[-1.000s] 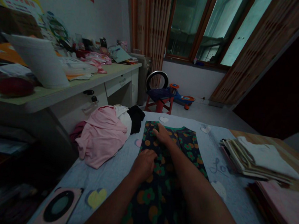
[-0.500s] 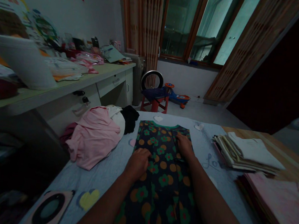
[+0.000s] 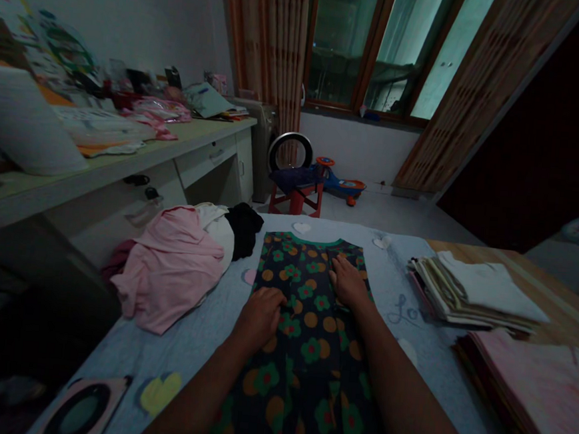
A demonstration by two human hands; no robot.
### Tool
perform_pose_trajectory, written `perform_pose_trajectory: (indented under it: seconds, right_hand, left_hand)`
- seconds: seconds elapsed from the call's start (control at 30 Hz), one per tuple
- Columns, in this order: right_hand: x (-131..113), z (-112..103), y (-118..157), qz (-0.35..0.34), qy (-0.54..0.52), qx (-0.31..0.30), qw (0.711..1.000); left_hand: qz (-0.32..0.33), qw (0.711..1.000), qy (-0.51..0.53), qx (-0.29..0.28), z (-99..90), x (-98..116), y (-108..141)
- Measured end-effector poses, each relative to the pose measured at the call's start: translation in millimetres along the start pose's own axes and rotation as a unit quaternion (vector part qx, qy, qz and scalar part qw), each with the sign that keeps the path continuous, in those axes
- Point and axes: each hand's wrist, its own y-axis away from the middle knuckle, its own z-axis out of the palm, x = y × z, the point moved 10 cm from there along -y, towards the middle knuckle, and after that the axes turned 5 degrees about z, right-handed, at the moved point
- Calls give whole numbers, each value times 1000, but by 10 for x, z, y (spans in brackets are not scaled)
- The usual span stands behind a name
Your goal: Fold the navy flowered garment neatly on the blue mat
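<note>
A dark garment [image 3: 311, 319] with green flowers and orange dots lies lengthwise on the pale blue bed cover [image 3: 199, 344], its green neckline at the far end. My left hand [image 3: 260, 314] rests on the garment's left part, fingers curled against the cloth; whether it pinches any fabric is hidden. Higher up on the right side, my right hand [image 3: 348, 282] lies on the cloth with its fingers spread a little. Folded edges run down the front of the garment between both hands.
Crumpled pink clothing [image 3: 172, 268] lies left, beside a black cloth [image 3: 245, 230]. Folded stacks, one whitish [image 3: 484, 292] and one pink [image 3: 536, 390], stand right. A cluttered desk [image 3: 159, 150] borders the left. A red stool [image 3: 295, 201] stands beyond the bed.
The view has shifted slightly, so the scene sits a little further left. Both hands stay on the garment in nearly the same places.
</note>
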Motion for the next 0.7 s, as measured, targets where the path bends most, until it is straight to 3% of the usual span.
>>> perform_pose_trajectory:
  seconds: [0.2,0.5,0.7]
  right_hand:
    - [-34,17,23,-2,7,-4,1000]
    - [-75,-260,-110,21,4,-17,1000]
    - [-40,-278,-92,56,11,34,998]
  left_hand:
    - [-6,1000,0,-7,-4,10,-1]
    - [-7,1000,-5,-7,-18,24,4]
    - [-3,1000,-2,-9,9,8,0]
